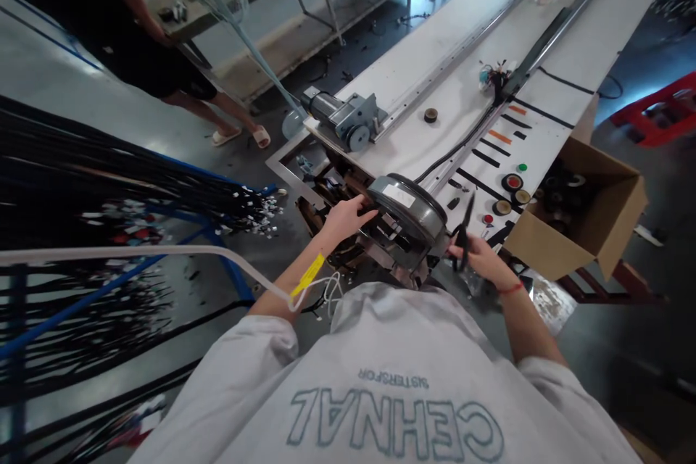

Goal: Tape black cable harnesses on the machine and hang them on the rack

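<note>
A round dark grey motor (pixel 407 212) with a white label stands at the near end of the long white workbench (pixel 446 72). My left hand (pixel 348 216) rests against the motor's left side, fingers curled on its edge. My right hand (pixel 477 254) is closed around a black pair of pliers or cutters (pixel 465 223) that points up beside the motor's right side. A white cable with a yellow tag (pixel 307 275) hangs over my left forearm.
An open cardboard box (pixel 592 217) of black tape rolls sits right of the bench. Tape rolls (pixel 511 183), a wire bundle (pixel 492 77) and a grey gearbox (pixel 348 119) are on the bench. Black cable bundles (pixel 109 188) hang at left. Another person's legs (pixel 217 112) stand far left.
</note>
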### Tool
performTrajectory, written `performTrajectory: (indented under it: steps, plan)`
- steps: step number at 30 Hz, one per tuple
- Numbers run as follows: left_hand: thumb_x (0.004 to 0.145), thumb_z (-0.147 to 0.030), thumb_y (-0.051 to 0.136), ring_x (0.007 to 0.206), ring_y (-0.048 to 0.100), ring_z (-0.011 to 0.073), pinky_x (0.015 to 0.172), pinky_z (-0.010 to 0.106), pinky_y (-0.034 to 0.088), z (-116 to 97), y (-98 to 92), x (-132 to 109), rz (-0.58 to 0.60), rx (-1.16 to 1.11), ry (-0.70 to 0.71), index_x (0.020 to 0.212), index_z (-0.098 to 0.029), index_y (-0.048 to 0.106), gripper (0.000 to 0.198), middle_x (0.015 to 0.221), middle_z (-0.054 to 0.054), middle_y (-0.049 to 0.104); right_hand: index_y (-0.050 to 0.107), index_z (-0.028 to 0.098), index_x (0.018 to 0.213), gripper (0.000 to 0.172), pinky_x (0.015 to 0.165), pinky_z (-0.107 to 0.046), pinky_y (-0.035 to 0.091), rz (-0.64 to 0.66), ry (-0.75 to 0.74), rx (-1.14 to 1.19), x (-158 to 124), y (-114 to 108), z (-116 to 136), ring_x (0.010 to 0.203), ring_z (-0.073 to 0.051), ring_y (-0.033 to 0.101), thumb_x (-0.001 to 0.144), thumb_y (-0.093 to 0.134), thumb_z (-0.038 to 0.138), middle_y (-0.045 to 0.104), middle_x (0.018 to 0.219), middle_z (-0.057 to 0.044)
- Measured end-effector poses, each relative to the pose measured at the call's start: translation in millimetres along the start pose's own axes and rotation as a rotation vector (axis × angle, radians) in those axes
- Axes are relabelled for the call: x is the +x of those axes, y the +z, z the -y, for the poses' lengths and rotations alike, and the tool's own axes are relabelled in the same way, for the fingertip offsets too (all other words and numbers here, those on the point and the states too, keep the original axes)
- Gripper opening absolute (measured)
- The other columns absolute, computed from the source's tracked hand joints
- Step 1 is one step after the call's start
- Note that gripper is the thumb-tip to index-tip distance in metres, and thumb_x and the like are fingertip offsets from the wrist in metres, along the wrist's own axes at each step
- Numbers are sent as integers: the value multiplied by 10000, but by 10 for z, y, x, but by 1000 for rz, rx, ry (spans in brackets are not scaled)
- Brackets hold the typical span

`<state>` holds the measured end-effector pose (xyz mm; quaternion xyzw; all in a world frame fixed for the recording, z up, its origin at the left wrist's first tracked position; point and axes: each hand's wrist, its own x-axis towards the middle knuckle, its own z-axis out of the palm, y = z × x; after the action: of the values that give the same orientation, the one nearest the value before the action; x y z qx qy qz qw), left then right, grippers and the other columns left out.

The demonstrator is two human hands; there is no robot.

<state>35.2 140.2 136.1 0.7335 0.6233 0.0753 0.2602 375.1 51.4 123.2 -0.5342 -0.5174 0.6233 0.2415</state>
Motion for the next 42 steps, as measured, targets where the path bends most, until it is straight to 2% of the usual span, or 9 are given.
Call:
performTrajectory:
  steps: [5,10,13,18,23,27,32,37,42]
  plan:
    - [872,-486,631,779,685,236,653,265,473,-113,-50,-20,112,-67,-40,1198,-173,561,457,820,63,718,580,161,856,849,703,-343,530,801,125,497,202,1017,189,818,-239,659,693,336,958,662,907,-145]
    - [865,-340,655,927,683,278,702,290,489,-156,-24,17,-29,228,-144,1404,-144,419,620,1059,144,699,399,209,642,705,386,-208,364,476,300,370,649,1378,236,401,-116,499,800,265,884,561,518,-43]
    - [881,-327,611,885,669,268,685,279,469,15,42,51,-6,245,-179,1071,-112,672,294,947,143,698,389,212,650,655,367,-211,356,616,184,383,236,1017,236,387,-122,505,843,310,833,596,534,-54]
    - [934,-612,407,399,382,101,438,227,321,193,394,-157,631,-770,-48,742,-112,701,611,454,7,471,384,222,616,662,355,-239,333,439,136,380,-465,303,123,357,-134,472,838,247,831,571,505,-54]
    - [821,-459,711,695,595,94,601,187,459,-94,742,-513,294,-1415,-43,1255,-176,614,527,1048,82,695,463,213,600,562,499,-285,403,-330,354,-326,-175,9,-146,508,-191,561,839,433,721,570,552,-63]
    - [910,-366,597,645,602,90,536,164,458,-296,759,-446,388,-1656,-383,1186,-172,612,337,876,55,680,613,185,711,375,658,-312,436,-462,435,-832,269,-80,-292,798,-266,643,885,520,503,650,748,-123]
    - [942,-473,504,295,150,36,333,154,165,-390,751,-186,713,-1506,-332,714,-147,570,403,382,-106,241,648,135,1140,376,900,-322,449,-585,252,-843,706,-499,-228,1050,-252,600,912,509,399,616,1181,-167]
    - [925,-463,508,360,465,125,450,209,381,-441,652,-208,514,-788,-17,848,-148,643,352,369,-60,410,553,92,1290,445,1054,-411,364,-894,321,-913,999,-1487,-111,1308,-316,406,910,458,301,347,1515,-185]
    - [964,-263,428,777,702,259,720,309,494,-570,634,-356,141,36,-123,1215,-132,583,323,775,104,723,437,128,1402,540,1047,-509,337,-774,455,-944,1194,-1946,-169,1288,-339,439,932,441,395,545,1339,-191]
